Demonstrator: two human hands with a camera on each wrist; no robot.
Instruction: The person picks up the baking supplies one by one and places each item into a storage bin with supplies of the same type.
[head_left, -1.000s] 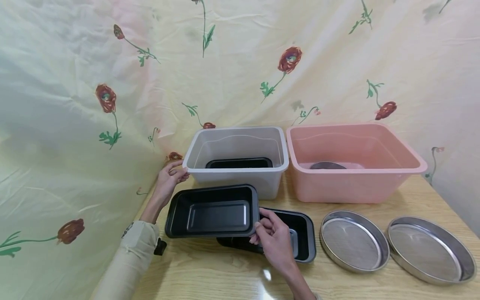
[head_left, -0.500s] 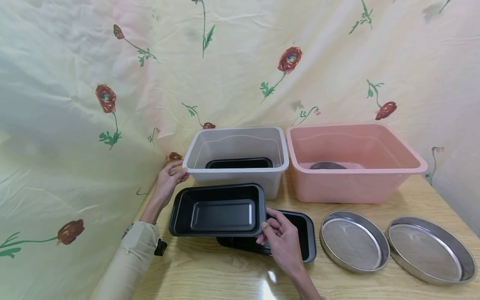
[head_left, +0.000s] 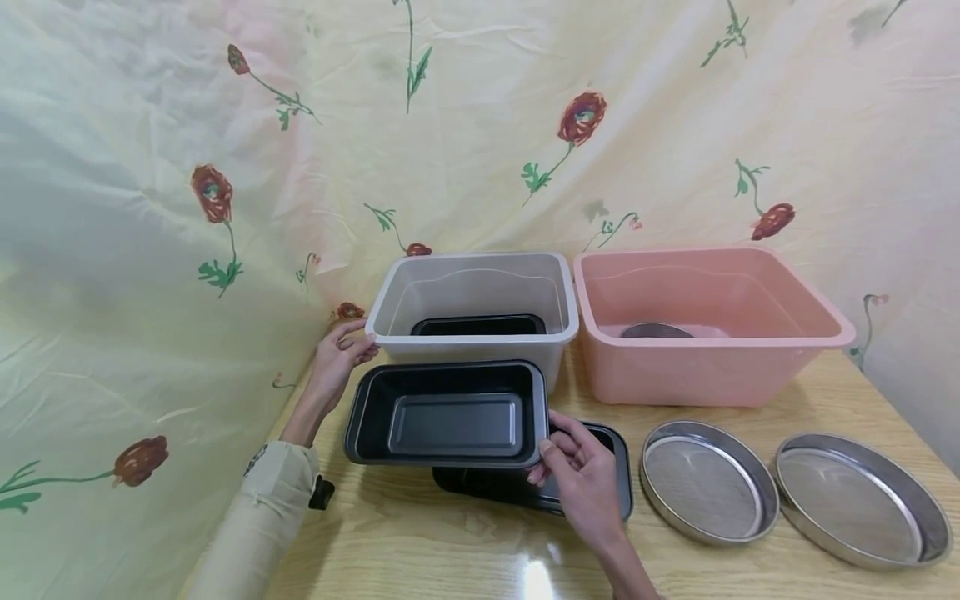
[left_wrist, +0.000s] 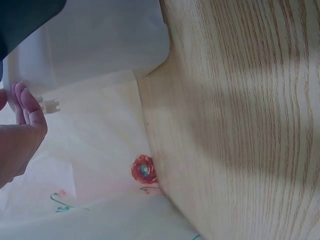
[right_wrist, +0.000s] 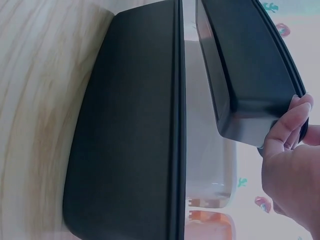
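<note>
My right hand (head_left: 581, 475) grips the right end of a black loaf pan (head_left: 447, 414), held in the air just in front of the white plastic tub (head_left: 476, 343). The same pan (right_wrist: 250, 65) shows from below in the right wrist view, with my fingers (right_wrist: 290, 125) curled on its rim. A second black pan (head_left: 600, 483) lies on the table under it, also large in the right wrist view (right_wrist: 125, 130). A third black pan (head_left: 480, 325) sits inside the white tub. My left hand (head_left: 341, 354) rests against the tub's left corner, fingers touching its rim.
A pink tub (head_left: 705, 333) with a metal dish (head_left: 654, 331) inside stands right of the white one. Two round steel pans (head_left: 708, 482) (head_left: 861, 498) lie on the wooden table (head_left: 450, 550) at the front right. A flowered cloth (head_left: 187, 208) hangs behind and to the left.
My right hand has carried the black loaf pan a little right and up toward the white tub. The left hand has stayed at the tub's corner.
</note>
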